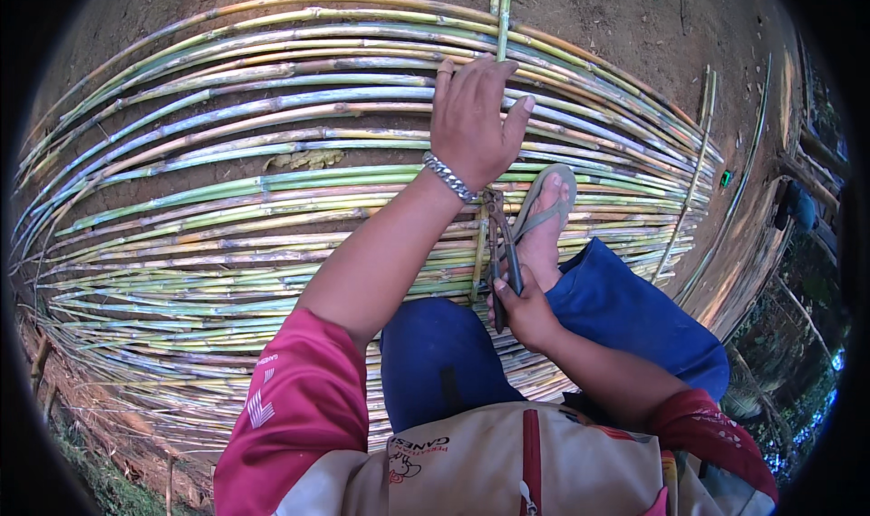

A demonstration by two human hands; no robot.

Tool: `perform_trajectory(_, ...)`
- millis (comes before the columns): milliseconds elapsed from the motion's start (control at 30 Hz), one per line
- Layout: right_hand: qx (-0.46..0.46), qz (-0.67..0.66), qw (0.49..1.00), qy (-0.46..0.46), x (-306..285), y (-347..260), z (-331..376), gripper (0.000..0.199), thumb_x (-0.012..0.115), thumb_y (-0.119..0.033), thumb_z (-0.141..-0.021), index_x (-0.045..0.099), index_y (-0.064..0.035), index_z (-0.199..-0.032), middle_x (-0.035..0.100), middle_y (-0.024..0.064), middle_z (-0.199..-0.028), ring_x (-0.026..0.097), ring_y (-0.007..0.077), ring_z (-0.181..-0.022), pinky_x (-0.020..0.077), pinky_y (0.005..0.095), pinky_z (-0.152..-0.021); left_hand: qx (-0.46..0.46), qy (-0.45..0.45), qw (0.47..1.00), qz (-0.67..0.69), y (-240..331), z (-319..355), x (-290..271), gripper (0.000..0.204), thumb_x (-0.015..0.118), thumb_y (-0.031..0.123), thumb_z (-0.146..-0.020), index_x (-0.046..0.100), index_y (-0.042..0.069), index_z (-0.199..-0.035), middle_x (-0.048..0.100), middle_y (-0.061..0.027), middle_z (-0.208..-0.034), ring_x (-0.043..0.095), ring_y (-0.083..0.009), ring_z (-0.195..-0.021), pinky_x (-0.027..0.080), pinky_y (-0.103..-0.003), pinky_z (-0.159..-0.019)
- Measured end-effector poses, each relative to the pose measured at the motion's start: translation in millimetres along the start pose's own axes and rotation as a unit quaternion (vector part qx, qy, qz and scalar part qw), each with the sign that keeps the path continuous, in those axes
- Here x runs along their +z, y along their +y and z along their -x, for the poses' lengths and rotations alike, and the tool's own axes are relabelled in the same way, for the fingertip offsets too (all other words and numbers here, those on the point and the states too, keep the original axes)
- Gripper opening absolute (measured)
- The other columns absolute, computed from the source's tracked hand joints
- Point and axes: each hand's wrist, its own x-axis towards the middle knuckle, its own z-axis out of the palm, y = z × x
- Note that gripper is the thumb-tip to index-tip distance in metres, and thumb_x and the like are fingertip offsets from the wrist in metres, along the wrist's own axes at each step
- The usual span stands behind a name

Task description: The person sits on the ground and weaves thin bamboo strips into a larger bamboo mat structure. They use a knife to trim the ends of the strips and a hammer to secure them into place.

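Observation:
Many long, thin bamboo poles [272, 106] lie side by side on the ground, green, yellow and brown. My left hand [476, 108], with a chain bracelet at the wrist, rests palm down across the far poles, thumb apart from the fingers. Its fingertips reach the near end of the visible crosswise pole [505, 18]; what lies under the palm is hidden. Closer to me, my right hand [528, 315] is closed round the dark handles of metal pincers [503, 235]. Their jaws point away from me, beside another stretch of crosswise pole [480, 258].
My sandalled foot [544, 217] stands on the poles right of the pincers. Another crosswise pole [696, 176] spans the right ends of the row. A small green object [726, 178] lies on the soil beyond it. Logs [820, 185] and plants edge the far right.

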Motion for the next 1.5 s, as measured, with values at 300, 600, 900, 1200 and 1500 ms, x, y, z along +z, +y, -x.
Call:
perform_trajectory(300, 0.042, -0.005, 0.999, -0.012, 0.5, -10.5, 12.1, 0.019, 0.054, -0.019, -0.109, 0.043, -0.0052, -0.114, 0.062, 0.0075, -0.084, 0.065, 0.0158, -0.067, 0.0557, 0.0337, -0.059, 0.045, -0.256, 0.943, -0.210, -15.7, 14.6, 85.5, 0.062, 0.050, 0.049, -0.104, 0.046, 0.016, -0.155, 0.031, -0.0142, -0.168, 0.022, -0.0315, -0.158, 0.011, -0.062, -0.126)
perform_trajectory(600, 0.110, 0.077, 0.989, -0.056, -32.4, -93.6, 36.0, 0.021, 0.058, -0.015, -0.105, 0.048, -0.0031, -0.118, 0.062, 0.0094, -0.087, 0.066, 0.0174, -0.068, 0.0549, 0.0348, -0.060, 0.047, -0.226, 0.954, -0.191, -18.2, 13.7, 85.0, 0.049, 0.060, 0.042, -0.099, 0.062, 0.015, -0.140, 0.040, -0.0122, -0.163, 0.032, -0.0310, -0.154, 0.015, -0.063, -0.125)
perform_trajectory(900, 0.145, 0.128, 0.975, -0.105, -60.0, -110.3, 22.8, 0.028, 0.057, -0.017, -0.105, 0.051, -0.0028, -0.129, 0.065, 0.0110, -0.098, 0.072, 0.0207, -0.083, 0.0535, 0.0368, -0.067, 0.048, -0.220, 0.957, -0.182, -17.0, 11.2, 84.4, 0.043, 0.063, 0.036, -0.098, 0.066, 0.014, -0.134, 0.044, -0.0116, -0.161, 0.035, -0.0307, -0.152, 0.017, -0.062, -0.125)
perform_trajectory(1200, 0.271, -0.003, 0.947, -0.170, -83.2, -144.9, 13.7, 0.050, 0.055, -0.034, -0.109, 0.040, -0.0089, -0.149, 0.069, 0.0154, -0.108, 0.071, 0.0249, -0.105, 0.0540, 0.0485, -0.088, 0.044, -0.218, 0.960, -0.171, -18.5, 14.2, 84.3, 0.039, 0.063, 0.034, -0.098, 0.069, 0.013, -0.130, 0.044, -0.0110, -0.161, 0.035, -0.0304, -0.152, 0.017, -0.062, -0.125)
perform_trajectory(1500, 0.312, 0.080, 0.931, -0.175, -89.2, -177.3, -0.5, 0.045, 0.050, -0.033, -0.110, 0.040, -0.0077, -0.147, 0.069, 0.0178, -0.103, 0.072, 0.0300, -0.096, 0.0573, 0.0525, -0.088, 0.041, -0.218, 0.961, -0.167, -17.2, 12.9, 83.5, 0.037, 0.063, 0.032, -0.098, 0.070, 0.013, -0.129, 0.044, -0.0097, -0.161, 0.035, -0.0292, -0.152, 0.018, -0.062, -0.125)
